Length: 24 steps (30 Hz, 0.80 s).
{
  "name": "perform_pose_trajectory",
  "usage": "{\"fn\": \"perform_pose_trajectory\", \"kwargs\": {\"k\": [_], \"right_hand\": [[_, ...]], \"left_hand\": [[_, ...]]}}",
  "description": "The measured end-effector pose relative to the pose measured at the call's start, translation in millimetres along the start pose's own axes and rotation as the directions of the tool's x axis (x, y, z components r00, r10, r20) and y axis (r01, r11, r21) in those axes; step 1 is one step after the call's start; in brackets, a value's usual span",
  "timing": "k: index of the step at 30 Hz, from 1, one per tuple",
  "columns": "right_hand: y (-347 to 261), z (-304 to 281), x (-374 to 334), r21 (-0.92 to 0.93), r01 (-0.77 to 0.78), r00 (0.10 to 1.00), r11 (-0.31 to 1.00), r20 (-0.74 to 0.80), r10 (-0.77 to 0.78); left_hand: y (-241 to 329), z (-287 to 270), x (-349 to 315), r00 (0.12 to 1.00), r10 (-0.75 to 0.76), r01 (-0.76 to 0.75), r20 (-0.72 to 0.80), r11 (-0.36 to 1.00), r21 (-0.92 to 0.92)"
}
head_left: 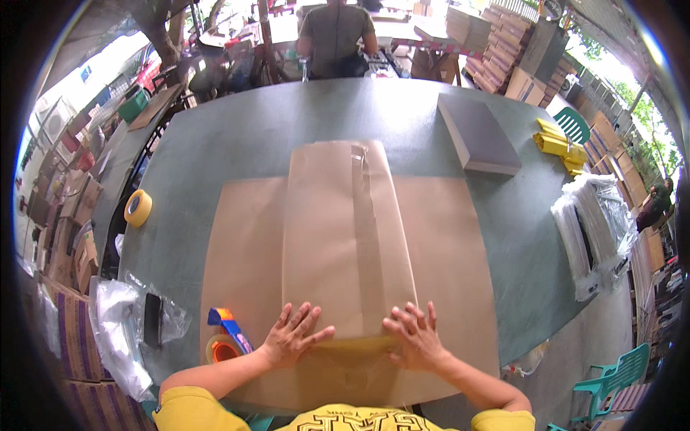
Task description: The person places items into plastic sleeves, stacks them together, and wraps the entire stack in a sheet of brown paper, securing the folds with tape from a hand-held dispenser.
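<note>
A long package wrapped in brown kraft paper [323,230] lies lengthwise before me, with a strip of clear tape [365,237] running along its top. Under it spreads a larger flat sheet of brown paper [445,251]. My left hand [291,337] rests on the package's near left corner, fingers spread. At the near right corner is my right hand [415,337], its fingers also apart and its thumb lower, against the near end. Folds at that end are in shadow and hard to make out. Left of my left hand lies a blue and orange tape dispenser [230,334].
The green table [251,129] holds a yellow tape roll [138,208], a thick grey stack [480,136], a yellow bundle [560,146] and plastic-wrapped bundles [593,226]. Clear plastic with a black object [152,320] lies left. A person [338,39] is beyond the far edge.
</note>
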State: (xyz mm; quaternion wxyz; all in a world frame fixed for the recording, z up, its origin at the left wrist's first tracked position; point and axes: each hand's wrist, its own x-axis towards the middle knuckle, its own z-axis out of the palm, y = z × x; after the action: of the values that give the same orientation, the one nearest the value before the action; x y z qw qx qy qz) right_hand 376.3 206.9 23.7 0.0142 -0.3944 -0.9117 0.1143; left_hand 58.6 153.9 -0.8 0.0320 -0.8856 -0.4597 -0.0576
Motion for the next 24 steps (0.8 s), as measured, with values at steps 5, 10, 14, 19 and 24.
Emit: {"fn": "perform_pose_trajectory", "kwargs": {"k": [5, 10, 14, 19, 24], "right_hand": [[-28.1, -12.0, 60.4, 0.026, 0.199, 0.976, 0.980, 0.087, -0.201], [-44.5, 18.8, 62.5, -0.175, 0.188, 0.981, 0.966, -0.012, -0.193], [-45.5, 24.3, 62.7, -0.171, 0.168, 0.985, 0.971, -0.017, -0.174], [-46.0, 22.1, 62.0, -0.159, 0.155, 0.986, 0.975, -0.036, -0.163], [-47.0, 22.2, 63.1, -0.124, 0.151, 0.986, 0.981, -0.055, -0.159]], "left_hand": [[7.1, -1.5, 5.3, 0.999, -0.041, 0.043, 0.027, 0.997, -0.058], [9.8, 2.2, 0.1, 0.999, -0.021, 0.019, -0.030, 0.999, -0.041], [9.9, 9.6, -1.3, 0.999, -0.028, 0.028, -0.043, 1.000, -0.008], [7.3, 7.5, -9.4, 0.997, 0.070, -0.066, -0.042, 0.995, 0.079], [19.7, 8.6, -21.7, 0.998, 0.002, 0.007, -0.060, 0.988, 0.156]]}}
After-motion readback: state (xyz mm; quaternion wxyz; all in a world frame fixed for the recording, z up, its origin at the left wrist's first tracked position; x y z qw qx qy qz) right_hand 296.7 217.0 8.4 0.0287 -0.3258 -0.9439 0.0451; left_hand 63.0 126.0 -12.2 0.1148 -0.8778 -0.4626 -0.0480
